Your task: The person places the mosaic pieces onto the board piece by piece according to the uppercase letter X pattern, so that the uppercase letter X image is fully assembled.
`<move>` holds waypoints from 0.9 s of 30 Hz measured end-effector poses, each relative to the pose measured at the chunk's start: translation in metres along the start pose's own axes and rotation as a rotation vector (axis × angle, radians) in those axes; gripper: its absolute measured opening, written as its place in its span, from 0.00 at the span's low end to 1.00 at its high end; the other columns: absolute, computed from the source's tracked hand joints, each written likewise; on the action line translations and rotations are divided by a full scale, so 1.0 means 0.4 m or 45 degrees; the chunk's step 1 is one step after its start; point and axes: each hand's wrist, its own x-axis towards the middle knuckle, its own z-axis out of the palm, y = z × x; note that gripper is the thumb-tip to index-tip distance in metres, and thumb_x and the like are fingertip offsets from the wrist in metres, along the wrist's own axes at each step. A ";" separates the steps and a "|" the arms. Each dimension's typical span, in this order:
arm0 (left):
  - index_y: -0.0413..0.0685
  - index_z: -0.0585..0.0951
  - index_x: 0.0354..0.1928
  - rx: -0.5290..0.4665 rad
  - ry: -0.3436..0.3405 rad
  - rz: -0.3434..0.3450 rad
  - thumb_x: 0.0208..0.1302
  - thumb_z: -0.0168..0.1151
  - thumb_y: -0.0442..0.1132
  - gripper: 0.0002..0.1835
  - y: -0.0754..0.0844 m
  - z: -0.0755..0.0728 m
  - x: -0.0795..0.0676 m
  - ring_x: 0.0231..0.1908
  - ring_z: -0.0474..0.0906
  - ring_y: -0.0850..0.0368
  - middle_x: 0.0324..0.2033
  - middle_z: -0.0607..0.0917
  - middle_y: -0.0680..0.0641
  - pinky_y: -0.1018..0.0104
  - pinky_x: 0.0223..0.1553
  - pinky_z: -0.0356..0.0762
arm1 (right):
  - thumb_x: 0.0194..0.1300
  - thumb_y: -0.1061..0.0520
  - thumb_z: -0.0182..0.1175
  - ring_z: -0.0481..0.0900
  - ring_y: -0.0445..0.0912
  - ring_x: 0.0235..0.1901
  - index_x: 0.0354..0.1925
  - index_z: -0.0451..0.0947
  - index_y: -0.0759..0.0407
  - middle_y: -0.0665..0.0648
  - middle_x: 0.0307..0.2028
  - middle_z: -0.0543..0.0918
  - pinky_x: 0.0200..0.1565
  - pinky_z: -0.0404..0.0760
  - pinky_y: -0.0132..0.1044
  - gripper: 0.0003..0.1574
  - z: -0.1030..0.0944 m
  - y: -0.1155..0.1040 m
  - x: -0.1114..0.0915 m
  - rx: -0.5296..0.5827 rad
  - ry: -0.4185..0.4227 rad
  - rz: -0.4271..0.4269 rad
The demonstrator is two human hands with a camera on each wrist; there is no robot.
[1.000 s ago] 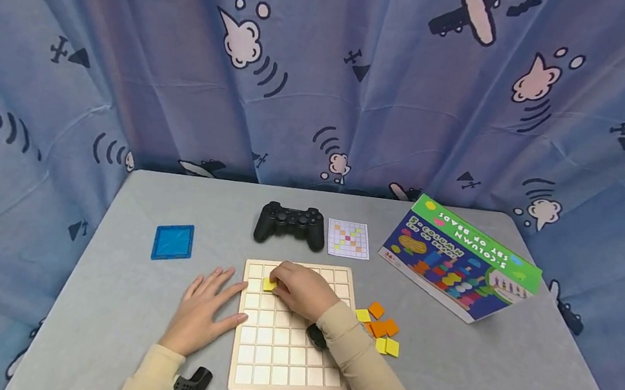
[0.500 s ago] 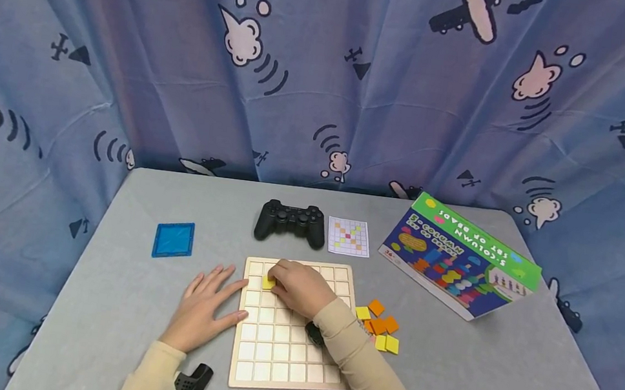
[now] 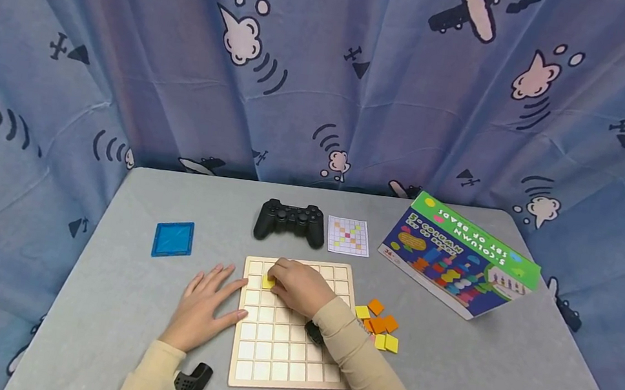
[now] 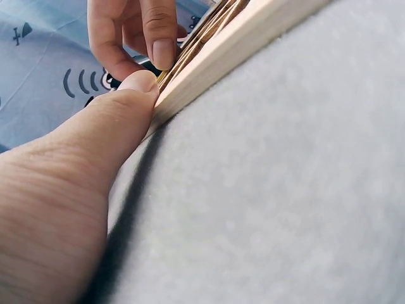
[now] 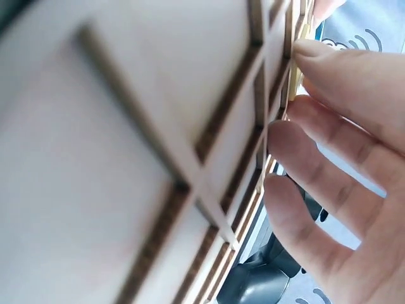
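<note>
A wooden board [image 3: 255, 376] with a grid of square cells lies on the grey table. My right hand [image 3: 301, 288] reaches over its upper left part and pinches a yellow square tile [image 3: 268, 283] at a cell of the second row. In the right wrist view, thumb and forefinger sit at the edges of the yellow tile [image 5: 293, 82], other fingers spread by the grid. My left hand [image 3: 198, 311] lies flat with fingers spread, thumb and forefinger touching the board's left edge. In the left wrist view, the left thumb [image 4: 120, 114] presses that edge, right fingers just beyond.
Several orange tiles [image 3: 378, 325] and yellow tiles [image 3: 391, 344] lie right of the board, partly behind the right forearm. Beyond the board are a black game controller [image 3: 290, 222] and a printed grid card [image 3: 348, 236]. A blue square tray [image 3: 173, 240] lies left, a colourful box [image 3: 459, 258] right.
Both hands and the tile have stayed almost in place. The whole head view has shifted very slightly upward.
</note>
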 end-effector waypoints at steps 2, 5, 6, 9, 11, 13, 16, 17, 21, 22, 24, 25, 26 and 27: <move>0.62 0.73 0.65 0.004 0.008 0.003 0.58 0.61 0.64 0.34 -0.002 0.001 0.000 0.71 0.55 0.44 0.70 0.64 0.46 0.42 0.70 0.45 | 0.63 0.52 0.64 0.80 0.41 0.37 0.45 0.81 0.53 0.49 0.41 0.81 0.40 0.81 0.35 0.12 -0.003 0.000 0.001 0.000 -0.006 -0.001; 0.62 0.73 0.65 0.004 0.011 0.004 0.58 0.61 0.64 0.33 -0.002 0.000 -0.001 0.71 0.55 0.44 0.70 0.64 0.46 0.42 0.70 0.45 | 0.64 0.53 0.63 0.79 0.40 0.35 0.45 0.80 0.53 0.48 0.40 0.81 0.39 0.81 0.34 0.11 -0.016 0.000 -0.002 0.010 -0.001 0.001; 0.62 0.73 0.65 0.003 0.007 0.003 0.58 0.61 0.64 0.34 -0.003 -0.001 -0.001 0.71 0.55 0.44 0.70 0.64 0.46 0.42 0.70 0.45 | 0.64 0.53 0.63 0.79 0.40 0.35 0.45 0.80 0.53 0.48 0.40 0.81 0.39 0.81 0.33 0.11 -0.023 0.000 -0.006 0.021 0.008 -0.001; 0.62 0.73 0.65 -0.002 -0.009 -0.004 0.58 0.61 0.64 0.34 -0.002 -0.003 0.000 0.71 0.54 0.45 0.71 0.63 0.46 0.42 0.71 0.44 | 0.64 0.54 0.63 0.79 0.40 0.34 0.46 0.80 0.54 0.49 0.40 0.82 0.38 0.81 0.34 0.11 -0.057 0.005 -0.027 0.055 0.056 -0.005; 0.62 0.72 0.65 -0.003 -0.024 -0.013 0.58 0.61 0.64 0.34 -0.002 -0.004 0.001 0.72 0.53 0.45 0.71 0.63 0.46 0.43 0.71 0.43 | 0.65 0.54 0.63 0.81 0.41 0.36 0.46 0.79 0.55 0.50 0.41 0.82 0.39 0.82 0.36 0.12 -0.080 0.014 -0.053 0.079 0.089 -0.005; 0.62 0.72 0.65 -0.001 -0.032 -0.015 0.58 0.60 0.65 0.34 -0.002 -0.005 0.001 0.72 0.53 0.45 0.71 0.62 0.46 0.43 0.71 0.42 | 0.65 0.54 0.63 0.82 0.43 0.39 0.47 0.79 0.56 0.51 0.42 0.83 0.41 0.82 0.37 0.13 -0.101 0.027 -0.087 0.104 0.107 0.012; 0.62 0.72 0.65 -0.004 -0.031 -0.016 0.58 0.61 0.64 0.34 -0.002 -0.005 0.002 0.72 0.52 0.45 0.71 0.62 0.46 0.43 0.71 0.42 | 0.65 0.54 0.63 0.82 0.44 0.42 0.47 0.78 0.58 0.53 0.43 0.83 0.43 0.82 0.39 0.14 -0.116 0.053 -0.152 0.148 0.102 0.090; 0.62 0.72 0.65 -0.005 -0.028 -0.014 0.58 0.61 0.64 0.34 -0.001 -0.005 0.002 0.72 0.53 0.45 0.71 0.63 0.46 0.43 0.71 0.42 | 0.65 0.54 0.63 0.81 0.45 0.42 0.47 0.78 0.58 0.53 0.43 0.83 0.44 0.82 0.40 0.14 -0.118 0.062 -0.177 0.157 0.099 0.126; 0.60 0.73 0.64 -0.008 -0.004 -0.007 0.58 0.62 0.63 0.34 0.002 -0.003 0.001 0.71 0.54 0.44 0.70 0.64 0.45 0.42 0.71 0.43 | 0.63 0.55 0.65 0.81 0.44 0.42 0.46 0.79 0.58 0.52 0.42 0.83 0.44 0.82 0.42 0.14 -0.111 0.093 -0.281 0.152 0.098 0.306; 0.60 0.74 0.64 -0.004 -0.001 -0.005 0.58 0.62 0.63 0.34 0.002 -0.003 0.001 0.71 0.54 0.44 0.70 0.64 0.45 0.42 0.70 0.44 | 0.62 0.55 0.66 0.80 0.43 0.42 0.45 0.79 0.57 0.52 0.42 0.83 0.44 0.82 0.42 0.14 -0.109 0.099 -0.306 0.148 0.100 0.354; 0.60 0.73 0.64 0.000 -0.002 -0.006 0.58 0.62 0.63 0.34 0.002 -0.001 0.000 0.71 0.54 0.44 0.70 0.64 0.45 0.42 0.70 0.44 | 0.60 0.54 0.67 0.80 0.43 0.42 0.45 0.80 0.56 0.51 0.43 0.82 0.46 0.82 0.43 0.14 -0.107 0.106 -0.355 0.145 0.104 0.455; 0.61 0.73 0.65 0.002 -0.009 -0.011 0.58 0.62 0.64 0.34 0.001 0.000 0.000 0.71 0.54 0.44 0.70 0.64 0.45 0.42 0.70 0.43 | 0.59 0.54 0.68 0.80 0.43 0.42 0.44 0.80 0.55 0.50 0.42 0.82 0.46 0.82 0.43 0.14 -0.107 0.106 -0.377 0.152 0.101 0.510; 0.62 0.73 0.65 0.003 -0.014 -0.018 0.58 0.61 0.64 0.33 0.001 0.001 -0.001 0.71 0.53 0.45 0.70 0.64 0.46 0.43 0.71 0.43 | 0.58 0.54 0.68 0.80 0.43 0.42 0.44 0.80 0.55 0.50 0.42 0.82 0.46 0.82 0.43 0.15 -0.106 0.106 -0.397 0.155 0.100 0.562; 0.62 0.73 0.65 0.002 -0.020 -0.026 0.59 0.61 0.64 0.33 0.000 0.001 -0.002 0.72 0.53 0.45 0.70 0.64 0.46 0.43 0.71 0.42 | 0.58 0.55 0.69 0.80 0.44 0.41 0.44 0.80 0.55 0.50 0.41 0.82 0.45 0.82 0.44 0.15 -0.106 0.105 -0.416 0.152 0.098 0.606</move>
